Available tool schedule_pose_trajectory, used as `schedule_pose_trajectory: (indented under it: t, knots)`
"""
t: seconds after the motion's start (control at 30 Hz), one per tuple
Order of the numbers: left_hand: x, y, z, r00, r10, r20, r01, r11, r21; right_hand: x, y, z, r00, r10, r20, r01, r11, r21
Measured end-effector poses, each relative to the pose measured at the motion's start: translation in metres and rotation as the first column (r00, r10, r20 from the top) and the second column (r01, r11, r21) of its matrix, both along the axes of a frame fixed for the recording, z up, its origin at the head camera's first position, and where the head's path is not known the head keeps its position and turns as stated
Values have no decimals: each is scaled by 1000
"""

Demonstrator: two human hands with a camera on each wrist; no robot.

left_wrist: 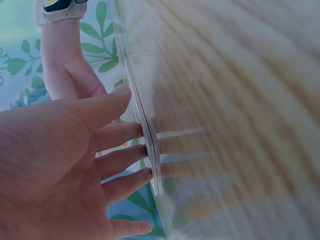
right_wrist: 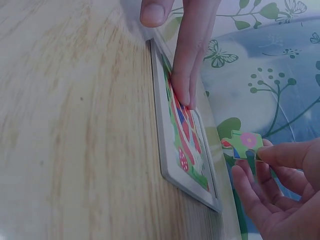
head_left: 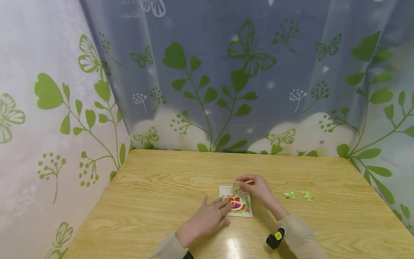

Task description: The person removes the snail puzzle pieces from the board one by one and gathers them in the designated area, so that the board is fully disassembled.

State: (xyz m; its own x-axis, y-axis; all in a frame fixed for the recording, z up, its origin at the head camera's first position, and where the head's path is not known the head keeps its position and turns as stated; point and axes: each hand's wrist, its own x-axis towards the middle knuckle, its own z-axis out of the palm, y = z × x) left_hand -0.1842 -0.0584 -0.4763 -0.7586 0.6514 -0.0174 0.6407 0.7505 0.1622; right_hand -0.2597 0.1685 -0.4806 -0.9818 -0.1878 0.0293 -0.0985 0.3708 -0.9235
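A jigsaw puzzle in a pale square tray [head_left: 245, 214] lies on the wooden table, its filled part showing a red, blue and green picture. My left hand [head_left: 208, 217] rests on the puzzle's left side with straight fingers; in the right wrist view its fingertips touch the picture. Above the tray's far edge my right hand [head_left: 258, 187] pinches a green puzzle piece [right_wrist: 246, 144] with a pink flower between thumb and fingers. The tray's far strip shows bare backing. In the left wrist view the tray's edge [left_wrist: 145, 130] is seen side-on, the picture hidden.
Two loose green puzzle pieces, one [head_left: 289, 194] nearer the tray and one [head_left: 307, 195] farther right, lie on the table [head_left: 155, 183]. A patterned curtain [head_left: 207, 72] with leaves and butterflies stands behind and at both sides.
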Motion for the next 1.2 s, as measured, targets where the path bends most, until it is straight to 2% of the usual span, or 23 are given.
schedule_pose_trajectory:
  t: [0.5,0.8,1.2]
  knots:
    - [0,0,-3,1000,7,20,-7,1000,-2,0,26,1,998,-59,4,59,997,51]
    - [1,0,-1,1000,7,21,-7,1000,-2,2,49,3,999,-48,0,48,998,35]
    - [1,0,1,1000,3,28,-3,1000,-2,4,82,2,997,-83,5,81,986,143]
